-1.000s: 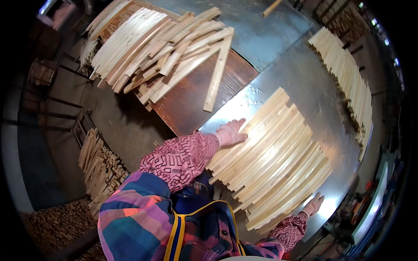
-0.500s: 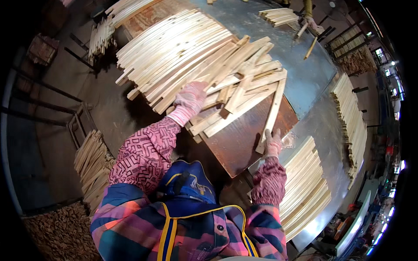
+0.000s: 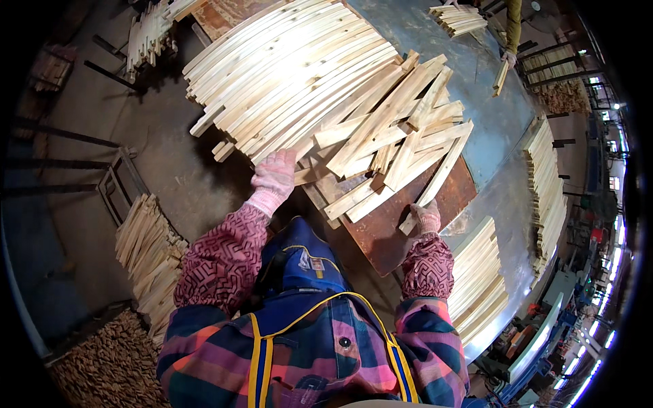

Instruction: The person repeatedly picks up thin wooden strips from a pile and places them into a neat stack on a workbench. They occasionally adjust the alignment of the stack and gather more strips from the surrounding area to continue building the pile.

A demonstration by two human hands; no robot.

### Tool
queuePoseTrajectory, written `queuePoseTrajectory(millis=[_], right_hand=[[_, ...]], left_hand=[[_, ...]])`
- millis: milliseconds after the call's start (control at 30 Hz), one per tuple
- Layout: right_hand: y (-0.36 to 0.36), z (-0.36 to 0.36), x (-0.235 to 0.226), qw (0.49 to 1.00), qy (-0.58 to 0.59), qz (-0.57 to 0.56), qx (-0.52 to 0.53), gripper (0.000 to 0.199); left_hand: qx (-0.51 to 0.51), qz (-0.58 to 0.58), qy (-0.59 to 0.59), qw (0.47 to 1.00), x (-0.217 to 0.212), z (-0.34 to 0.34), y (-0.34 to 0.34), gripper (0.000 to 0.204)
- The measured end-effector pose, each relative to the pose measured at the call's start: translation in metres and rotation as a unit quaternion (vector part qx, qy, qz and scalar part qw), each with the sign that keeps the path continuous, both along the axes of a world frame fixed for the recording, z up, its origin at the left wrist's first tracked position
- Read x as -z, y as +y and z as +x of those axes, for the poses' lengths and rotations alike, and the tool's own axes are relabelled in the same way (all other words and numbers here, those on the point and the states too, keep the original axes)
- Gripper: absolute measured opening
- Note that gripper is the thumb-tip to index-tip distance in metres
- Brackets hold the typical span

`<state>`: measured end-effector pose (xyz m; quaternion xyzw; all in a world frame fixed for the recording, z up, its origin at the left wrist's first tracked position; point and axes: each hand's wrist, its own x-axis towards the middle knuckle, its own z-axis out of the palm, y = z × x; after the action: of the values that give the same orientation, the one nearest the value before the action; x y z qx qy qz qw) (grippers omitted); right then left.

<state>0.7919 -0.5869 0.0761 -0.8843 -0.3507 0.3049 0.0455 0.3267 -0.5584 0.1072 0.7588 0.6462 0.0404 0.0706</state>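
Observation:
Both my hands wear pale pink gloves. My left hand (image 3: 274,175) is closed at the near end of a wooden slat on the edge of a neat row of slats (image 3: 286,75); its fingertips are partly hidden. My right hand (image 3: 427,217) is wrapped round the near end of a single wooden slat (image 3: 445,171), which slants away to the far right. Between the hands lies a loose, crisscrossed heap of slats (image 3: 381,136). Beneath it is a rusty brown board (image 3: 381,238) on the metal table.
More slats (image 3: 479,279) lie right of my right arm, and a long stack (image 3: 544,190) stands at the right edge. At the far right, a co-worker's hand (image 3: 509,58) holds a stick near a small slat pile (image 3: 459,19). Bundled slats (image 3: 146,251) stand at lower left.
My left hand has drawn back from over the slats to their near edge. My right hand's fingers have closed round the slat's end. The co-worker's hand has lifted a stick.

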Motion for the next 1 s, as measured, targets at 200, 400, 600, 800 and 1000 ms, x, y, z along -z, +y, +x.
queuePoseTrajectory(millis=[200, 400, 600, 800, 1000], right_hand=[[0.008, -0.012, 0.006, 0.998, 0.026, 0.057, 0.009, 0.053], [0.026, -0.061, -0.058, 0.987, -0.061, -0.039, -0.146, 0.075], [0.154, -0.131, -0.127, 0.863, 0.005, 0.370, -0.345, 0.041], [0.264, -0.229, -0.152, 0.762, -0.074, -0.115, -0.633, 0.034], [0.223, -0.229, -0.138, 0.707, -0.177, -0.126, -0.673, 0.031]], left_hand=[[0.074, 0.018, 0.083, 0.994, -0.023, -0.021, 0.009, 0.059], [-0.016, -0.120, 0.136, 0.983, -0.029, -0.018, 0.010, 0.049], [-0.003, 0.043, 0.184, 0.982, -0.014, -0.012, 0.012, 0.055], [0.001, 0.021, 0.176, 0.984, -0.017, -0.006, 0.023, 0.059], [-0.029, 0.032, 0.127, 0.991, -0.007, -0.008, 0.014, 0.051]])
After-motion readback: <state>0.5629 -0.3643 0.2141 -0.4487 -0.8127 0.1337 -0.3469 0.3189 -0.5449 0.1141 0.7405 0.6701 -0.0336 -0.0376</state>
